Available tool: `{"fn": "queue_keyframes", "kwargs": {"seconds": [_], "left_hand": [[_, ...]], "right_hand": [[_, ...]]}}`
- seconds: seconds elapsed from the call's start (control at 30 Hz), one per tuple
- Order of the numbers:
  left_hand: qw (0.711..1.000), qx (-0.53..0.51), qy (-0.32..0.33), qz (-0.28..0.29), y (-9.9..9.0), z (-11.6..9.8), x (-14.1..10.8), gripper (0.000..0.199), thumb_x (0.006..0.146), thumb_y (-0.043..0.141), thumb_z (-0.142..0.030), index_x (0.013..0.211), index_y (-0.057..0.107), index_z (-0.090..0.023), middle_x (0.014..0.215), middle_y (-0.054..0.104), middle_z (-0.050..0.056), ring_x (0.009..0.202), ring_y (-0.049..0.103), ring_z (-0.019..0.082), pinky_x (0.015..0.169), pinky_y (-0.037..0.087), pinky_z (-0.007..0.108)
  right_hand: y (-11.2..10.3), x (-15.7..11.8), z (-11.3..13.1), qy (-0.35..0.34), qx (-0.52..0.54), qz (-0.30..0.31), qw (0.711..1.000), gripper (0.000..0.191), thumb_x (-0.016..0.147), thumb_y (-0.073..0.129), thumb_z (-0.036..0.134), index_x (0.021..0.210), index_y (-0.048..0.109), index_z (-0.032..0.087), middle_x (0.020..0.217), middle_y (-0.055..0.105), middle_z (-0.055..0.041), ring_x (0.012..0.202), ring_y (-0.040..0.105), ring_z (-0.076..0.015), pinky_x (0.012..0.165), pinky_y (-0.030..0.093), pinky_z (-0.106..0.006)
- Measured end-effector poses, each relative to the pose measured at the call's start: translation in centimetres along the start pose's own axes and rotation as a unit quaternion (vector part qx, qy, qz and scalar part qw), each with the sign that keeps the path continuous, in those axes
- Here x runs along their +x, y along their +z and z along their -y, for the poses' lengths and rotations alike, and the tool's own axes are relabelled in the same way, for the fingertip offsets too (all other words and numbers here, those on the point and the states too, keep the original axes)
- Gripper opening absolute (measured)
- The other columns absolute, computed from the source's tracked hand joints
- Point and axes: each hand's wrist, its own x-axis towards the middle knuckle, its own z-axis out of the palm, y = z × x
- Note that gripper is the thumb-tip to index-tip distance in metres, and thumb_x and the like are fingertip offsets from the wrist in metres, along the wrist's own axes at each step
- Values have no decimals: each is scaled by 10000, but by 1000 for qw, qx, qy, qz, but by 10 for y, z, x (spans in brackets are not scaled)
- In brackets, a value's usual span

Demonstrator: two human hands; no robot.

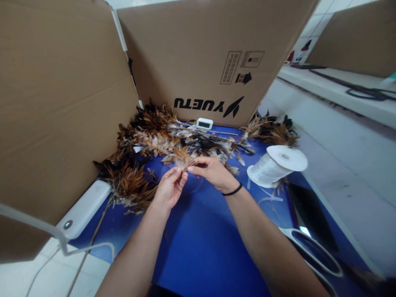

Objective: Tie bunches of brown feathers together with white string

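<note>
Near the middle of the blue table, my left hand (171, 185) pinches the base of a small tuft of brown feathers (182, 156). My right hand (210, 172), with a black band at the wrist, closes its thumb and fingers on the same tuft from the right. The two sets of fingertips almost meet, and the quill ends are partly hidden by them. Piles of brown and black feathers (148, 144) lie just behind and to the left of my hands. To the right stands a spool of white ribbon (272, 169), a loose end trailing on the table.
Cardboard panels (198, 53) wall in the back and left. A small white digital display (204, 123) stands at the back. A white power bank (85, 208) with a cable lies left. On the right are a phone (311, 214), white-handled scissors (318, 251) and more feathers (272, 130).
</note>
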Motion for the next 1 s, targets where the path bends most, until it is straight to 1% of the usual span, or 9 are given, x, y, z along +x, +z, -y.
{"fn": "queue_keyframes", "kwargs": {"seconds": [0.2, 0.3, 0.53, 0.63, 0.73, 0.8, 0.87, 0.93, 1.0], "left_hand": [[1000, 13, -9, -2, 0, 0, -1, 120, 789, 560, -29, 720, 622, -106, 606, 629, 15, 542, 617, 55, 539, 527, 110], [1000, 21, -9, 4, 1, -1, -1, 98, 780, 576, -36, 724, 627, -99, 658, 643, 29, 547, 611, 52, 535, 527, 110], [1000, 25, 2, 12, 1, -3, -1, 102, 786, 576, -55, 703, 620, -93, 723, 651, 55, 539, 584, 42, 503, 511, 106], [1000, 26, 2, 13, 0, -3, -1, 113, 790, 560, -48, 705, 620, -91, 729, 644, 60, 539, 577, 43, 495, 506, 107], [999, 34, 3, 7, 0, -2, 0, 114, 788, 559, -44, 703, 620, -90, 730, 639, 62, 538, 572, 43, 491, 499, 105], [999, 38, 7, 3, -1, -3, 1, 116, 786, 561, -44, 696, 615, -93, 721, 634, 61, 537, 569, 42, 490, 492, 101], [999, 38, 12, 2, -1, -3, 1, 117, 784, 558, -40, 696, 610, -97, 718, 634, 61, 536, 566, 42, 489, 488, 100], [999, 37, 14, 3, -1, -3, 2, 112, 779, 559, -37, 701, 607, -100, 720, 635, 63, 531, 563, 44, 484, 488, 105], [999, 38, 12, 7, -1, -3, 1, 108, 777, 560, -36, 703, 605, -100, 723, 635, 66, 528, 562, 47, 479, 488, 110]], "right_hand": [[-1, 2, -1, -6, -27, -38, 999, 174, 690, 690, 322, 760, 687, 162, 659, 618, 4, 552, 491, -84, 543, 420, -229], [-7, 0, 4, -14, -42, -64, 997, 181, 687, 689, 317, 779, 685, 161, 655, 616, 6, 541, 488, -81, 531, 417, -227], [-47, -10, 20, -43, -85, -178, 979, 180, 680, 681, 304, 791, 680, 162, 646, 603, 4, 529, 474, -87, 524, 412, -236], [-59, -8, 11, -42, -121, -212, 969, 163, 694, 658, 297, 772, 672, 154, 632, 601, -1, 541, 496, -96, 543, 427, -244], [-65, 3, -11, -5, -170, -213, 962, 212, 717, 627, 263, 887, 664, 142, 694, 640, -20, 599, 564, -119, 610, 470, -265], [-69, 8, -24, 28, -249, -213, 944, 364, 693, 645, 216, 1050, 630, 149, 846, 681, -50, 680, 612, -136, 690, 490, -285], [-75, 8, -29, 40, -336, -238, 910, 410, 704, 634, 199, 1112, 613, 164, 957, 686, -69, 758, 637, -155, 759, 487, -301], [-80, 4, -25, 42, -409, -265, 872, 319, 741, 596, 202, 1055, 649, 172, 952, 696, -71, 814, 645, -178, 800, 475, -311], [-83, -3, -15, 55, -467, -256, 845, 224, 763, 564, 194, 949, 690, 180, 883, 708, -67, 835, 645, -197, 807, 466, -312]]}}
